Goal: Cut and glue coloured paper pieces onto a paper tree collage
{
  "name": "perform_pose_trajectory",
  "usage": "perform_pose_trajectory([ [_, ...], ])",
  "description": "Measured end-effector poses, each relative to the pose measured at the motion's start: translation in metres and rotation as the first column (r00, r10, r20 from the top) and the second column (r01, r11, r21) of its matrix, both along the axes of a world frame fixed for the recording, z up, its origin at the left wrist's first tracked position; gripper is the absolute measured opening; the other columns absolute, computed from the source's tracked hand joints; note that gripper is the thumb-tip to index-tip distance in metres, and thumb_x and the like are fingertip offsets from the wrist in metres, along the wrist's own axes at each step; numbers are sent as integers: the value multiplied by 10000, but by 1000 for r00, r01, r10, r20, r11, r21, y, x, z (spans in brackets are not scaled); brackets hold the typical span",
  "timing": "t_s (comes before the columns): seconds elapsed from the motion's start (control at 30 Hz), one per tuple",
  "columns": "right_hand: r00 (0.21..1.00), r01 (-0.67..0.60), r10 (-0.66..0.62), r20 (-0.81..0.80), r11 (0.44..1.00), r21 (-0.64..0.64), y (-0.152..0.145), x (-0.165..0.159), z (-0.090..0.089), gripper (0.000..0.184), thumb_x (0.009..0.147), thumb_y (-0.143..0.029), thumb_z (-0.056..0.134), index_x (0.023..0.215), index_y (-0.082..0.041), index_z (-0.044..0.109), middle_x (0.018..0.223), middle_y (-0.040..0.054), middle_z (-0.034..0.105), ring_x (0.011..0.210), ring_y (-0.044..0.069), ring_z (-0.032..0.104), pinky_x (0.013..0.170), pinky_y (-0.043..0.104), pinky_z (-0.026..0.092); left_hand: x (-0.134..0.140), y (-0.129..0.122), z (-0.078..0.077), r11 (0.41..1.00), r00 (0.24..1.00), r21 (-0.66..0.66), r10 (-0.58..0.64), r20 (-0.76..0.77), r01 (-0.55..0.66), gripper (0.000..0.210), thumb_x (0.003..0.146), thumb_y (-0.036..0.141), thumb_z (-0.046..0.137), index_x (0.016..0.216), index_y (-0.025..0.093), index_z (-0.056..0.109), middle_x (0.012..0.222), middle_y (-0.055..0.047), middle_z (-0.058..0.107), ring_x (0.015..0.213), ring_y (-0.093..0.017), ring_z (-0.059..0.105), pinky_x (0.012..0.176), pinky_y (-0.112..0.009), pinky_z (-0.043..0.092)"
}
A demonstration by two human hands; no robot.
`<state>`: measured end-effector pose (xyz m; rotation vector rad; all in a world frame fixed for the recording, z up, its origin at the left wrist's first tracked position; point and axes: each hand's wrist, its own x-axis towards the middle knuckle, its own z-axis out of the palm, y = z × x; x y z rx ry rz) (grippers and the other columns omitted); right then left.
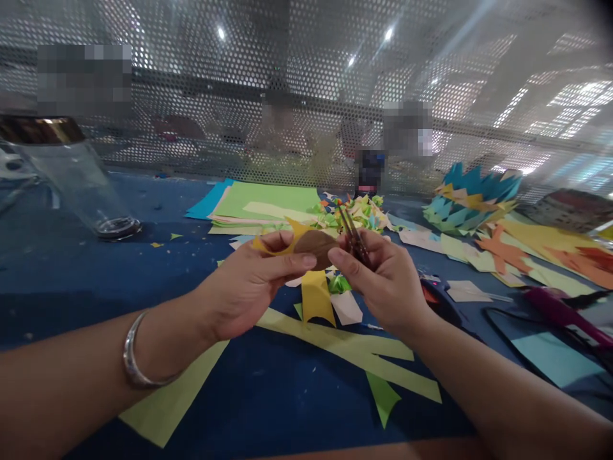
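My left hand (258, 281), with a silver bangle at the wrist, pinches a brown oval piece (313, 246) together with a curved yellow paper strip (297, 227). My right hand (378, 268) is closed round a pair of dark scissors (354, 236), their narrow blades pointing up and away from me. The right thumb and fingertips also meet the right edge of the brown oval. Both hands are above the table, close together. Below them lie a yellow paper piece (317, 300) with curved cut-outs and a white paper scrap (347, 308). The scissor handles are mostly hidden in the palm.
Pale yellow-green strips (335, 342) lie across the blue table (268, 409). Behind are stacked coloured sheets (278, 198) and a heap of scraps (364, 211). A glass jar (81, 185) stands left. At right are a layered paper crown (472, 198) and a purple corded tool (569, 319).
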<state>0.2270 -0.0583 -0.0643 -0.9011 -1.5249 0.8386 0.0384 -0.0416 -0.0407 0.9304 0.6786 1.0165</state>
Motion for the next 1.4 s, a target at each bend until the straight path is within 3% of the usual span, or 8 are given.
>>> perform_pose_trajectory([
  [0.13, 987, 27, -38, 153, 997, 73, 0, -2, 1, 180, 911, -338, 692, 876, -185, 603, 692, -44, 484, 582, 82, 388, 516, 240, 316, -2, 2, -3, 991, 999, 136, 15, -40, -9, 174, 748, 127, 801, 879, 166, 694, 942, -24, 763, 934, -160, 695, 933, -313, 495],
  [0.3, 977, 56, -69, 204, 996, 68, 2, -1, 2, 174, 891, -340, 694, 890, -175, 639, 720, -31, 519, 578, 87, 401, 525, 247, 337, -10, 8, -9, 959, 957, 269, -10, -289, 91, 133, 741, 121, 779, 836, 163, 696, 857, -12, 750, 881, -180, 705, 904, -340, 501],
  [0.6, 993, 26, -25, 118, 1000, -3, -1, -1, 6, 214, 891, -380, 712, 852, -190, 619, 757, -7, 528, 629, 107, 421, 544, 262, 340, -4, 4, -6, 978, 989, 203, -19, -145, 48, 157, 798, 205, 784, 951, 181, 756, 968, -36, 771, 895, -173, 693, 874, -318, 533],
  [0.8, 995, -85, 90, 40, 989, -121, 3, 3, -1, 405, 988, -567, 532, 864, -195, 634, 601, -65, 307, 507, 87, 257, 447, 254, 193, -9, 6, -6, 968, 984, 251, 27, -175, 18, 238, 829, 285, 778, 1048, 200, 734, 1059, -51, 759, 972, -208, 697, 788, -319, 586],
  [1.17, 989, -113, 128, 71, 976, -188, 4, 2, -1, 453, 959, -609, 553, 774, -197, 589, 533, -93, 257, 456, 73, 196, 421, 249, 168, -8, 5, -12, 947, 978, 302, -47, -201, 108, 265, 869, 252, 742, 1124, 185, 714, 1152, -64, 745, 1018, -191, 694, 858, -298, 593],
  [1.4, 986, -108, 128, 104, 977, -185, 3, 2, 0, 475, 960, -624, 536, 752, -199, 583, 531, -92, 254, 453, 77, 190, 417, 251, 178, -8, 3, -11, 938, 975, 323, -53, -217, 124, 259, 864, 259, 742, 1115, 195, 739, 1157, -74, 749, 1034, -217, 704, 886, -345, 602],
])
